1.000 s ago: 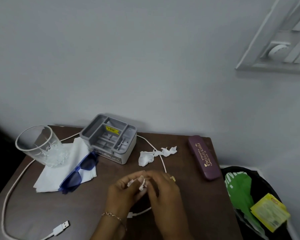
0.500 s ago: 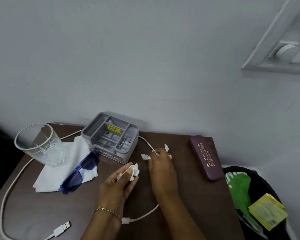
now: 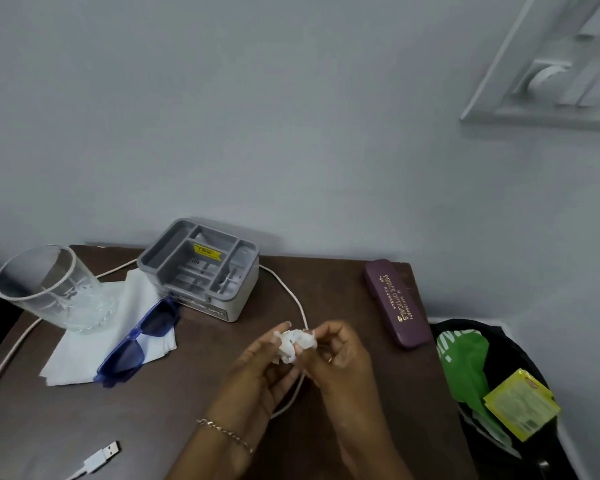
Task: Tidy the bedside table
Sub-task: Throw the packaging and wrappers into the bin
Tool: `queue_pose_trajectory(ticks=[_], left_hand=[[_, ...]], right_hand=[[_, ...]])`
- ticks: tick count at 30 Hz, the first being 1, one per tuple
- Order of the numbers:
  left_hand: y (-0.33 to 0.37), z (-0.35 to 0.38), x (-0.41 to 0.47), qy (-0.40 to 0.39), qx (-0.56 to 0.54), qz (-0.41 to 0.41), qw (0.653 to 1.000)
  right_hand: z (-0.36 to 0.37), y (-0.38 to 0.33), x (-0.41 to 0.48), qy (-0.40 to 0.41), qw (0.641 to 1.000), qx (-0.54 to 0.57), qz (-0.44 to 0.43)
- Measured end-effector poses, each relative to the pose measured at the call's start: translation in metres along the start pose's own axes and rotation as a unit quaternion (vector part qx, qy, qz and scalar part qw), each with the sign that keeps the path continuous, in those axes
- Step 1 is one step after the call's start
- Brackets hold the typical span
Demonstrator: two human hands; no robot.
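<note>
Over the middle of the brown bedside table, my left hand and my right hand meet around a crumpled white tissue wad. Both hands pinch it, above a white charging cable. Blue sunglasses lie on a white napkin at the left. A clear glass stands on that napkin's far corner. A grey organiser box sits at the back. A purple spectacle case lies at the right edge.
A black bin stands on the floor to the right of the table, holding a green bag and a yellow packet. The cable's USB plug lies near the front left. A wall runs behind the table.
My right hand picked the torn tissue pieces off the table beside the cable and brought them back to my left hand. The pieces are now bunched into one wad between both hands.
</note>
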State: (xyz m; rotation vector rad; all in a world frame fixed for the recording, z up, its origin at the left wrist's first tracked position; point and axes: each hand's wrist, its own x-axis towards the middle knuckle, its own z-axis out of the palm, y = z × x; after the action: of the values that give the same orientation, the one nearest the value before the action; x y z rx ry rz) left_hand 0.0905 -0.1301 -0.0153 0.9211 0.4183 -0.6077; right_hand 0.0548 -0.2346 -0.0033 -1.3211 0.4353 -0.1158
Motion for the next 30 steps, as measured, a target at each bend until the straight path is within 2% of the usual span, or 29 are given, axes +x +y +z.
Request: queue_pose_trajectory(ticks=[3, 7, 14, 23, 27, 30], left_hand=[[-0.003, 0.007, -0.006, -0.02, 0.032, -0.005, 0.999], [-0.01, 0.02, -0.016, -0.061, 0.095, 0.034, 0.993], [-0.061, 0.074, -0.018, -0.051, 0.159, 0.06, 0.984], [-0.154, 0.168, 0.015, -0.115, 0.215, 0.041, 0.969], [-0.191, 0.215, 0.042, -0.148, 0.351, 0.102, 0.919], [-0.207, 0.219, 0.065, -0.113, 0.406, 0.088, 0.902]], right_hand=[[-0.011, 0.009, -0.004, 0.045, 0.993, -0.1, -0.041], [-0.029, 0.014, -0.012, 0.076, 0.955, -0.245, -0.147], [-0.085, 0.016, -0.03, 0.189, 0.924, -0.245, -0.226], [-0.197, 0.002, -0.028, 0.352, 0.892, -0.208, -0.193], [-0.252, 0.005, -0.007, 0.414, 0.862, -0.22, -0.191], [-0.288, 0.024, 0.016, 0.404, 0.862, -0.263, -0.154]])
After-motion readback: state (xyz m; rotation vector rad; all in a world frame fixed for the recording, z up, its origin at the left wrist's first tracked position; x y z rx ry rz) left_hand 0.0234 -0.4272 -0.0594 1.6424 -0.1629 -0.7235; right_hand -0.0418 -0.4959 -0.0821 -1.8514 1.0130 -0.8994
